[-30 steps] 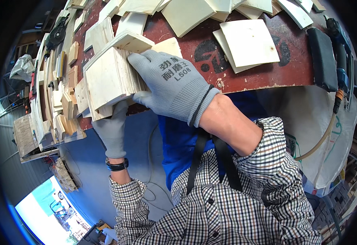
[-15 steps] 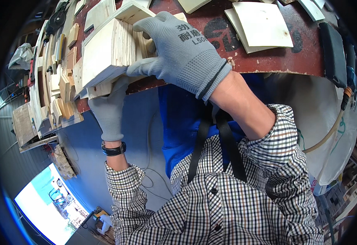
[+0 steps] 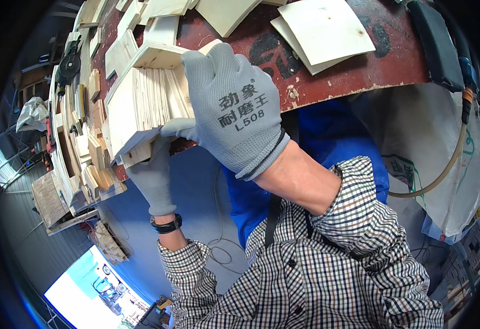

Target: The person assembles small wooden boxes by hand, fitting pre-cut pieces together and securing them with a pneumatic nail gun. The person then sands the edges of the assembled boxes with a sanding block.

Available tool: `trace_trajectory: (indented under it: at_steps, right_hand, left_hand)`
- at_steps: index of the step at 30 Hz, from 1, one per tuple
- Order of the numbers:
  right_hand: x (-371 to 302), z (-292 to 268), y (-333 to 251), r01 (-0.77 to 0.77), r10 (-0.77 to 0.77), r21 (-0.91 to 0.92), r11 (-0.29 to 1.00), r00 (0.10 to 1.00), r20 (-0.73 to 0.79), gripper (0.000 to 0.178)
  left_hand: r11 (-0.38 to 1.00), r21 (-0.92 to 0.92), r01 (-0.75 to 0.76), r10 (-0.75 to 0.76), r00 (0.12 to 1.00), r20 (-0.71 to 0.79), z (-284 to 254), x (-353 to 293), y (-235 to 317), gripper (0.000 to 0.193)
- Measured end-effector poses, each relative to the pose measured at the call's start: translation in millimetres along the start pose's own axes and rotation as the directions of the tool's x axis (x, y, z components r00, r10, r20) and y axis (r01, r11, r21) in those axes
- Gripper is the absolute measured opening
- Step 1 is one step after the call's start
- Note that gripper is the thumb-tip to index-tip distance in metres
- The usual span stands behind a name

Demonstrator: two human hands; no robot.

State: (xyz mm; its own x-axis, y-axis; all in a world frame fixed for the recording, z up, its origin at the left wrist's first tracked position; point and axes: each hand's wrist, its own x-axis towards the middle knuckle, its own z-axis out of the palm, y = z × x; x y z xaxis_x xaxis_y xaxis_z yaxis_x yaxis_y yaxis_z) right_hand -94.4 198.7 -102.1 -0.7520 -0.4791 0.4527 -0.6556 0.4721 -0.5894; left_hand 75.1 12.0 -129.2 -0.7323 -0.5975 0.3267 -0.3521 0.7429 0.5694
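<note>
The grey-gloved right hand (image 3: 237,107) shows its back, fingers (image 3: 219,59) pointing upward, thumb (image 3: 179,129) stretched left; its bare forearm (image 3: 300,178) slants down rightward into a checked sleeve (image 3: 348,200). The left hand (image 3: 153,176), likewise gloved, extends upward from a wrist (image 3: 173,239) wearing a black watch (image 3: 167,224), its fingers hidden.

The worktable (image 3: 399,67) is dark red with black markings; on it, the stacked boards (image 3: 155,98) and loose boards (image 3: 330,30) are pale cream, edges streaked tan. At the table's near edge, left-hand glove (image 3: 153,178) grey, right-hand glove (image 3: 231,107) grey with black print. Below the table: shirt (image 3: 322,274) white with dark-and-brown check, cloth (image 3: 333,126) bright blue, watch (image 3: 166,224) black.
</note>
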Motion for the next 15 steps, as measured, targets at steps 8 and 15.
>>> trace_trajectory:
  at_steps: [8, 15]
  right_hand:
    - [-8, 15, 8, 0.066, -0.066, -0.03, 0.997, 0.998, 0.004, 0.064]
    - [-6, 9, 10, 0.112, -0.112, 0.115, 0.987, 0.994, -0.005, 0.024]
  left_hand:
    - [0.992, 0.021, 0.121, -0.121, 0.992, 0.02, -5, -11, -12, 0.068]
    - [0.981, 0.192, -0.033, 0.034, 0.999, -0.005, -17, -14, -22, 0.043]
